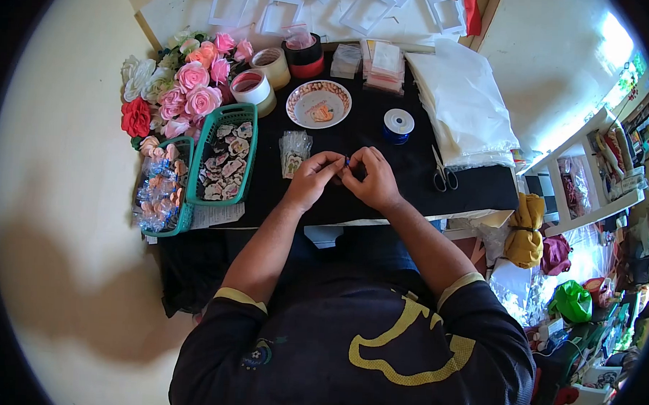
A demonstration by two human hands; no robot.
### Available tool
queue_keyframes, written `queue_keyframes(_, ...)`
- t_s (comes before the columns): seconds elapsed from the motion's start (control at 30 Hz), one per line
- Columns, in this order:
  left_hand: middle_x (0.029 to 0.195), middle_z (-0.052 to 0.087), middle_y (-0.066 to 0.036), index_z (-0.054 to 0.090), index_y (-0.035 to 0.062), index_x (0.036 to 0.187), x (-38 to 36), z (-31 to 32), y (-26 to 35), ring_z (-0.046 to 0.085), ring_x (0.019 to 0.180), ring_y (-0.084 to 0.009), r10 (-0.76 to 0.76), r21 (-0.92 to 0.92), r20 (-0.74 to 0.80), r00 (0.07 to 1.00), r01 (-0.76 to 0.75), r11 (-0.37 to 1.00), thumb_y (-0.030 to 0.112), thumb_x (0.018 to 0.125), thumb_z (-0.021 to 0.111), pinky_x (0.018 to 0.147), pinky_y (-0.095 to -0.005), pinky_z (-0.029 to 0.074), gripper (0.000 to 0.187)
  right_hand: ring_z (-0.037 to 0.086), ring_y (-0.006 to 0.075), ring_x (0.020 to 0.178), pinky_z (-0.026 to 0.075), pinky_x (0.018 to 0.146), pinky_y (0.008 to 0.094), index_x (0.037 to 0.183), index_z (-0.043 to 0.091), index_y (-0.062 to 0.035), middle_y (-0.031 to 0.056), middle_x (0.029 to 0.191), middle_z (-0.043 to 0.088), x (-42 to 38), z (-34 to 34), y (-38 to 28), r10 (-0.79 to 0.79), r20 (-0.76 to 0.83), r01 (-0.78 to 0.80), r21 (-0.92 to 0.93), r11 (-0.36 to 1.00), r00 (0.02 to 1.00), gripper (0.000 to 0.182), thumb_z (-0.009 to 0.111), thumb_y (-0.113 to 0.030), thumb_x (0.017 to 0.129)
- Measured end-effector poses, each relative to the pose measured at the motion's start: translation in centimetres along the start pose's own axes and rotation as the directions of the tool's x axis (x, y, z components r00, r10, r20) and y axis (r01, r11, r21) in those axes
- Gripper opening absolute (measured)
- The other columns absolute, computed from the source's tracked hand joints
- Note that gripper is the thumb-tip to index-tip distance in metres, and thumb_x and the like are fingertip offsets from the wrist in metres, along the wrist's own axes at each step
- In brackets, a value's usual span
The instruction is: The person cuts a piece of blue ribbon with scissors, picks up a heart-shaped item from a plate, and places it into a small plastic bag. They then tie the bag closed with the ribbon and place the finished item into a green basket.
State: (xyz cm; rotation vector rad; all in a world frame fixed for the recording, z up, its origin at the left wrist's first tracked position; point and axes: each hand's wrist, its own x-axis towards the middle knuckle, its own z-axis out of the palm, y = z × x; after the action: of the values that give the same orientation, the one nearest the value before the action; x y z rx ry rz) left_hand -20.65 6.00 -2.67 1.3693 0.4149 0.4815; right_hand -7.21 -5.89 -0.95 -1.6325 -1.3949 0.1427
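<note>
My left hand (315, 179) and my right hand (371, 178) meet above the black cloth, fingers pinched together. A small dark blue piece (347, 161), perhaps ribbon, shows between the fingertips; its exact form is too small to make out. Just left of my left hand lies a clear plastic packet (295, 152) with a printed cutout inside. Beyond my right hand stands a spool of blue ribbon (398, 126) with a white top. Scissors (445, 173) lie to the right, blades pointing away from me.
A green basket (248, 159) of printed cutouts and another basket (186, 214) of wrapped pieces stand left. Behind are artificial roses (192, 76), tape rolls (253, 89) and a patterned bowl (292, 113). Plastic bags (459, 100) lie right; white frames (281, 11) lie at the back.
</note>
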Motion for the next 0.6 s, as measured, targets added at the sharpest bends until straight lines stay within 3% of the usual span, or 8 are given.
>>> queue_keyframes(0.07, 0.094, 0.065, -0.004, 0.063, 0.0031, 0.111, -0.06, 0.15, 0.37, 0.063, 0.084, -0.0109, -0.007, 0.005, -0.023, 1.0, 0.007, 1.0, 0.022, 0.098, 0.059, 0.077, -0.0254, 0.052, 0.023, 0.059, 0.0271, 0.082, 0.05, 0.071, 0.0364, 0.084, 0.056, -0.0044, 0.0101, 0.083, 0.059, -0.01, 0.03, -0.04, 0.021, 0.012, -0.021, -0.008, 1.0, 1.0, 0.018, 0.07, -0.014, 0.077)
queue_keyframes(0.13, 0.093, 0.065, -0.004, 0.062, 0.0031, 0.11, -0.04, 0.33, 0.57, 0.063, 0.084, -0.0111, -0.01, 0.012, -0.047, 0.999, 0.011, 1.0, 0.022, 0.098, 0.058, 0.077, -0.0258, 0.052, 0.023, 0.059, 0.0266, 0.082, 0.049, 0.071, 0.0359, 0.084, 0.058, -0.004, 0.0095, 0.083, 0.06, 0.11, 0.18, 0.14, -0.062, 0.012, 0.063, -0.035, 0.997, 0.998, 0.018, 0.071, -0.015, 0.078)
queue_keyframes(0.37, 0.091, 0.065, -0.004, 0.06, 0.0031, 0.111, 0.14, 0.26, 0.36, 0.065, 0.081, -0.011, -0.006, 0.004, -0.084, 0.996, 0.007, 1.0, 0.022, 0.1, 0.056, 0.074, -0.0266, 0.055, 0.023, 0.059, 0.0251, 0.083, 0.049, 0.073, 0.0356, 0.087, 0.063, -0.0033, 0.0082, 0.083, 0.062, 0.23, 0.16, 0.23, -0.01, 0.005, 0.01, -0.008, 1.0, 1.0, 0.019, 0.072, -0.017, 0.08)
queue_keyframes(0.6, 0.09, 0.065, -0.003, 0.059, 0.0032, 0.112, 0.17, 0.26, 0.29, 0.065, 0.081, -0.011, -0.01, 0.033, -0.097, 0.995, 0.013, 0.999, 0.022, 0.1, 0.056, 0.073, -0.0265, 0.056, 0.023, 0.061, 0.0248, 0.085, 0.05, 0.074, 0.0364, 0.09, 0.065, -0.0047, 0.0082, 0.086, 0.064, 0.22, 0.21, 0.32, -0.061, 0.017, 0.062, -0.052, 0.997, 0.998, 0.017, 0.071, -0.018, 0.082)
